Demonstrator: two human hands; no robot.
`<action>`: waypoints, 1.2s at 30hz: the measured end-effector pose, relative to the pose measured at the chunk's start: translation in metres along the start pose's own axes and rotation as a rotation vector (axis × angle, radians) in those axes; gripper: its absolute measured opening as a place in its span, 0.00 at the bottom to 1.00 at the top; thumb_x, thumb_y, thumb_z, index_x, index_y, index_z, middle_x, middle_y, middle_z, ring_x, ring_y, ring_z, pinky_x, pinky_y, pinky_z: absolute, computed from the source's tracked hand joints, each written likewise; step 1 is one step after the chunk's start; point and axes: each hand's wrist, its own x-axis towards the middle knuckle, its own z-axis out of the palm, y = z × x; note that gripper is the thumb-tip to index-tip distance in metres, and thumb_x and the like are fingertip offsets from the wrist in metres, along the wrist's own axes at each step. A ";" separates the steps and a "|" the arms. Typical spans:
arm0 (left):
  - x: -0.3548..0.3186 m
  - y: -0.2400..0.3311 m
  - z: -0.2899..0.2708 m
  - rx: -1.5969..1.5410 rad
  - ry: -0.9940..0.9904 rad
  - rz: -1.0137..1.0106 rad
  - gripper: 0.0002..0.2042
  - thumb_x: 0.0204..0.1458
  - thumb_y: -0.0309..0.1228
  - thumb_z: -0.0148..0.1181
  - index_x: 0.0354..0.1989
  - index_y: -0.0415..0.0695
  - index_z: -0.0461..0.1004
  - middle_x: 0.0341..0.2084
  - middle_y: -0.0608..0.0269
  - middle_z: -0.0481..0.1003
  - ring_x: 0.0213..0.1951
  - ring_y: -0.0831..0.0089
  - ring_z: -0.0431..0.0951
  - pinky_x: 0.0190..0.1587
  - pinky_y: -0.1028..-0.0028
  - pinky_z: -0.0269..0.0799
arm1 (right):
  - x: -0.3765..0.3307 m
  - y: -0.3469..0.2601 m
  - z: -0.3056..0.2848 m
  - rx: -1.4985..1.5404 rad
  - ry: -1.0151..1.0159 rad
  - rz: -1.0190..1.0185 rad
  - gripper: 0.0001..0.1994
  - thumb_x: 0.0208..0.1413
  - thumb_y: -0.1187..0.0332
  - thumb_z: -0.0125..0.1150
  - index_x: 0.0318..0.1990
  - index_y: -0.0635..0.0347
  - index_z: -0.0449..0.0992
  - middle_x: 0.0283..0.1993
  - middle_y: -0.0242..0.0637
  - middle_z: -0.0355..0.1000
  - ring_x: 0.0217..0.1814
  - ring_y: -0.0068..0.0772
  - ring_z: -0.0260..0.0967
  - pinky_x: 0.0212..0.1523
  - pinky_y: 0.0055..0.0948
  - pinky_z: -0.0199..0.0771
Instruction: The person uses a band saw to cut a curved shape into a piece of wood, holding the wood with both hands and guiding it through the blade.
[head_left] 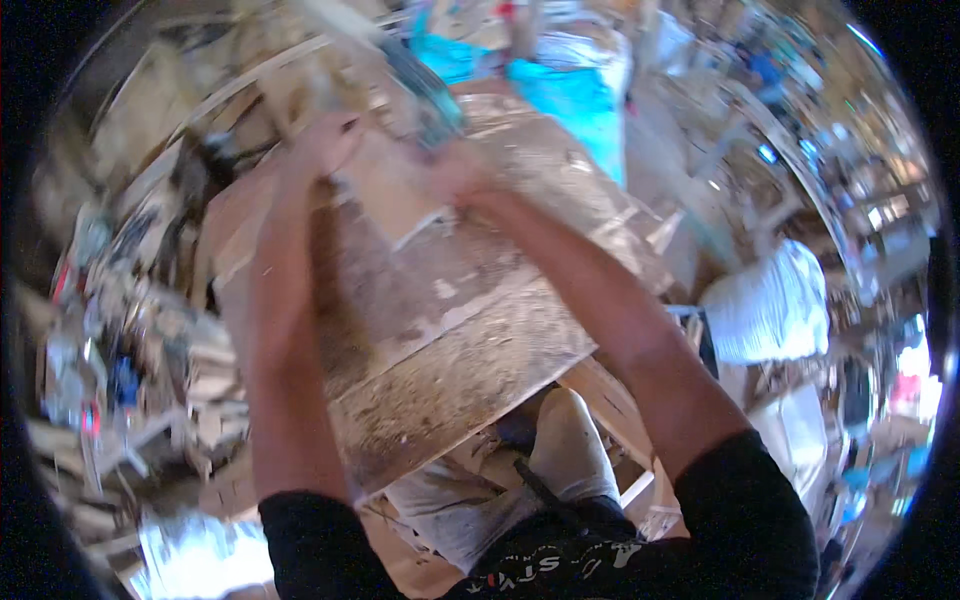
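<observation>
Both arms reach to the far side of a worn wooden worktable (450, 390). My right hand (460, 172) is closed at the teal end of a long tool (430, 95). Its pale flat length runs up and left, much like a handsaw, but motion blurs it. A light wooden board (390, 200) lies between my hands, one corner toward me. At its left edge is my left hand (325, 145), too smeared to show whether its fingers grip the board.
Sawdust and chips (440, 385) cover the table's near part. Bright blue sacks (570, 100) lie beyond it. A white sack (770, 305) stands to the right. Wood scraps (210, 370) pile up on the left. My legs (570, 430) are close under the near edge.
</observation>
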 end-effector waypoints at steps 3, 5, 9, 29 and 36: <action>-0.006 -0.007 0.015 -0.348 -0.178 -0.081 0.16 0.65 0.39 0.56 0.53 0.43 0.80 0.46 0.48 0.82 0.48 0.59 0.83 0.54 0.64 0.75 | -0.038 -0.036 -0.006 0.178 0.171 -0.024 0.18 0.52 0.52 0.62 0.42 0.54 0.86 0.46 0.46 0.82 0.49 0.49 0.80 0.50 0.47 0.81; -0.039 -0.088 -0.004 -0.246 -0.103 -0.131 0.20 0.64 0.43 0.58 0.52 0.39 0.80 0.43 0.46 0.83 0.46 0.55 0.82 0.51 0.61 0.76 | -0.040 -0.093 -0.012 0.193 0.144 -0.081 0.18 0.52 0.53 0.60 0.41 0.54 0.86 0.45 0.47 0.82 0.49 0.49 0.80 0.52 0.49 0.79; -0.015 -0.085 0.020 -0.169 -0.051 -0.128 0.14 0.62 0.33 0.56 0.45 0.33 0.79 0.42 0.40 0.81 0.46 0.48 0.81 0.51 0.58 0.72 | -0.041 -0.094 -0.003 0.160 0.327 0.027 0.21 0.55 0.51 0.56 0.43 0.54 0.85 0.45 0.51 0.81 0.52 0.53 0.78 0.63 0.55 0.69; -0.029 -0.097 0.014 -0.087 -0.105 -0.049 0.16 0.65 0.33 0.54 0.52 0.34 0.76 0.48 0.42 0.79 0.50 0.48 0.78 0.56 0.57 0.70 | 0.006 -0.077 0.036 0.305 0.171 -0.147 0.22 0.58 0.50 0.57 0.51 0.53 0.82 0.53 0.50 0.77 0.58 0.57 0.73 0.67 0.67 0.59; 0.026 0.051 0.047 -0.398 -0.064 0.261 0.14 0.63 0.32 0.54 0.47 0.31 0.77 0.42 0.40 0.80 0.47 0.44 0.79 0.52 0.56 0.71 | 0.011 0.062 0.053 -0.231 0.200 -0.130 0.19 0.54 0.53 0.57 0.48 0.52 0.83 0.43 0.48 0.80 0.49 0.53 0.78 0.62 0.61 0.68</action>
